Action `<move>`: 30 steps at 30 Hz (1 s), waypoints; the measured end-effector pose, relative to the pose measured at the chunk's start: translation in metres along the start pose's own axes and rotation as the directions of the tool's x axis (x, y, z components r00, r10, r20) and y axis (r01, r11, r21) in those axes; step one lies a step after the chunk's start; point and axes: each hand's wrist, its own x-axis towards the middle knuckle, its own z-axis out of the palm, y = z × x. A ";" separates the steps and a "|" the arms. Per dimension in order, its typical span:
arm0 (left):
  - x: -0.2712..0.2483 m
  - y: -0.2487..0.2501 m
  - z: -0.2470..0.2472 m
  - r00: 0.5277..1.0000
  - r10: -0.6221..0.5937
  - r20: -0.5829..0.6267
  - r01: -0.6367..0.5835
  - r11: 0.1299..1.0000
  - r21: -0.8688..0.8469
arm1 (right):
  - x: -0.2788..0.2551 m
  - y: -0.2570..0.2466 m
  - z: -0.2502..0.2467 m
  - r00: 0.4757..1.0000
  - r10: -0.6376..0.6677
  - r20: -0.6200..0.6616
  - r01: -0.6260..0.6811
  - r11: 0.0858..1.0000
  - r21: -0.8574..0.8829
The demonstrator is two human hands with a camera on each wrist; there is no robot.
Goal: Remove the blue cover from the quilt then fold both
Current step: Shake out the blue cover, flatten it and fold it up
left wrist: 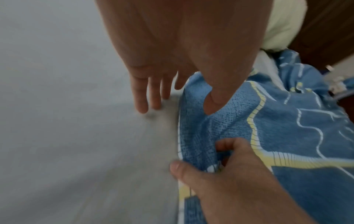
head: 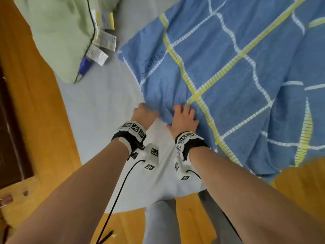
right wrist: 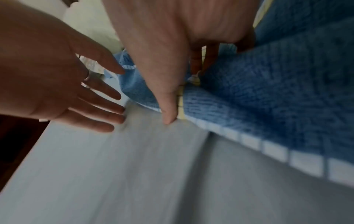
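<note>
Blue cover [head: 237,71] spread on bed [head: 105,103]; right hand [head: 183,118] grip pinches its near corner, left hand [head: 143,114] released, fingers straight. Green quilt [head: 59,32] far left; its tags [head: 103,41] unreadable

Left hand [head: 143,114] fingers straight, spread; right hand [head: 183,118] fingers curled, pinching; both arms extended.

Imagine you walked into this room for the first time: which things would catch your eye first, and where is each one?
The blue cover, checked with white and yellow lines, sprawls across the right of the grey bed sheet and spills off its edge. At its near corner the right hand grips bunched fabric, with the left hand open beside it over the sheet. A pale green quilt with paper tags lies bundled at the upper left.
</note>
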 end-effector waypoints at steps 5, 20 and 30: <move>-0.010 0.030 0.010 0.989 -0.131 0.070 0.148 0.891 -0.430 | 0.003 0.035 -0.034 0.998 -0.058 -0.004 0.052 0.863 0.502; -0.300 0.333 0.031 0.933 0.344 0.109 -0.236 0.810 -0.536 | -0.224 0.274 -0.287 0.966 0.230 -0.116 -0.055 0.625 0.779; -0.561 0.512 0.183 0.535 0.842 0.075 -0.615 0.448 -0.649 | -0.315 0.514 -0.403 0.949 0.279 -0.147 -0.019 0.516 0.857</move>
